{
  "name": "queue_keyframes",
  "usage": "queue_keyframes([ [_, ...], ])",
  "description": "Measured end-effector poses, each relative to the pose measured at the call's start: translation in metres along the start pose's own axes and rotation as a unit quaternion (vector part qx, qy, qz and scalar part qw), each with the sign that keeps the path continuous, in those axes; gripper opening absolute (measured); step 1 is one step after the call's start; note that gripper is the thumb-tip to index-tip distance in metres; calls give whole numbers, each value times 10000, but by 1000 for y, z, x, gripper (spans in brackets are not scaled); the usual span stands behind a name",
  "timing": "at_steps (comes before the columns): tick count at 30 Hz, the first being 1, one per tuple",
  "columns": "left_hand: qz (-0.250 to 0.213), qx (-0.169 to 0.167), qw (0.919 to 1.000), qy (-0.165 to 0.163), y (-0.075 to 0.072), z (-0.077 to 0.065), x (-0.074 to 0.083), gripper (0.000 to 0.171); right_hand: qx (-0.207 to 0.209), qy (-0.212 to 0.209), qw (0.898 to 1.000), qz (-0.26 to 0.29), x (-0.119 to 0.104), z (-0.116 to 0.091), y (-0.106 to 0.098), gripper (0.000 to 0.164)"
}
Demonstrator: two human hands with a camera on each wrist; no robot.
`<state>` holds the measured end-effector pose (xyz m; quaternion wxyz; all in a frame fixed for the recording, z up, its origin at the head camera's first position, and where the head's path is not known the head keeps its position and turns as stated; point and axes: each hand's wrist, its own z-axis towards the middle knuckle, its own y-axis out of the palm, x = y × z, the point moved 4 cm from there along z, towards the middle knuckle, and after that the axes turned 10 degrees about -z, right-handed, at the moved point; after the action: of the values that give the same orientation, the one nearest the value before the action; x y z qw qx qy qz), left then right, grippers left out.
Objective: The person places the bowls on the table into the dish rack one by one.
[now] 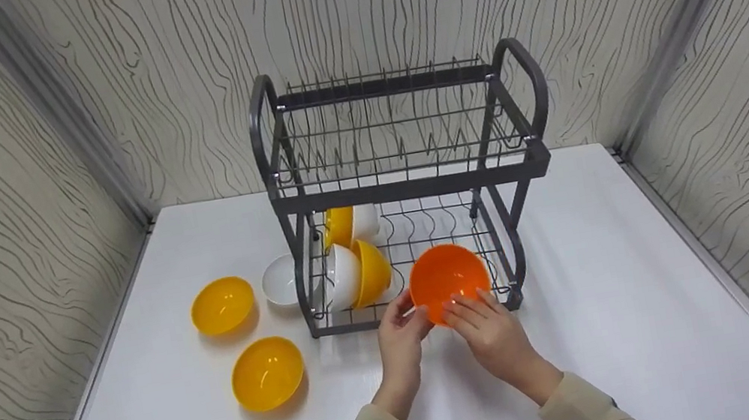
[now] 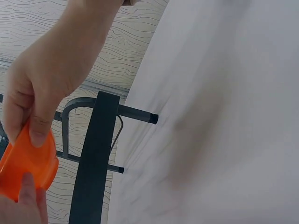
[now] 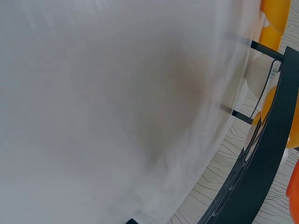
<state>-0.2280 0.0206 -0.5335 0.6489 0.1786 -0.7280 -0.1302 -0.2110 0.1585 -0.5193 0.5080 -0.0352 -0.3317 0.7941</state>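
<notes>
Both hands hold an orange bowl in front of the lower tier of a dark dish rack, its hollow side facing the head camera. My left hand pinches the bowl's left rim, and the left wrist view shows the thumb pressed on the orange bowl. Across the near rim lie the fingers of my right hand, tips inside the bowl; its thumb is hidden. In the right wrist view only an edge of the orange bowl appears, and the right hand is out of sight.
On the rack's lower tier, a white bowl and a yellow bowl stand on edge; another yellow bowl and white bowl are behind. Left of the rack, two yellow bowls and a white bowl sit on the white table.
</notes>
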Motion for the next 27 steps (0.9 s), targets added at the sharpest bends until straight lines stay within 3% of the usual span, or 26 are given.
queue_keyframes([
  [4, -235, 120, 9996, -128, -2, 0, 0, 48, 283, 1, 9987, 425, 2, 3, -5, 32],
  [6, -427, 121, 9989, -138, -3, 0, -1, 47, 501, 195, 9952, 819, 5, 4, -8, 29],
  [8, -632, 140, 9977, -206, -5, 1, -2, 46, 734, 564, 9874, 1283, 10, 4, -11, 31],
  [10, -818, 144, 9961, -287, -6, 1, -4, 44, 911, 1034, 9735, 1827, 16, 3, -12, 34],
  [13, -1062, 140, 9934, -411, -7, 0, -6, 45, 830, 1888, 9451, 2535, 23, 2, -10, 40],
  [16, -1206, 72, 9915, -492, -6, -2, -7, 45, 385, 2783, 9065, 3151, 27, 2, -8, 53],
  [19, -1232, 2, 9906, -593, -4, -4, -8, 44, 13, 3499, 8542, 3845, 26, 4, -6, 57],
  [22, -1274, -47, 9895, -676, -2, -5, -9, 44, -78, 3819, 8069, 4505, 24, 8, -6, 54],
  [24, -1316, -65, 9888, -706, -1, -5, -10, 44, -72, 3858, 7883, 4792, 22, 11, -6, 53],
  [27, -1399, -87, 9875, -727, 0, -4, -10, 46, -58, 3809, 7812, 4946, 21, 11, -3, 52],
])
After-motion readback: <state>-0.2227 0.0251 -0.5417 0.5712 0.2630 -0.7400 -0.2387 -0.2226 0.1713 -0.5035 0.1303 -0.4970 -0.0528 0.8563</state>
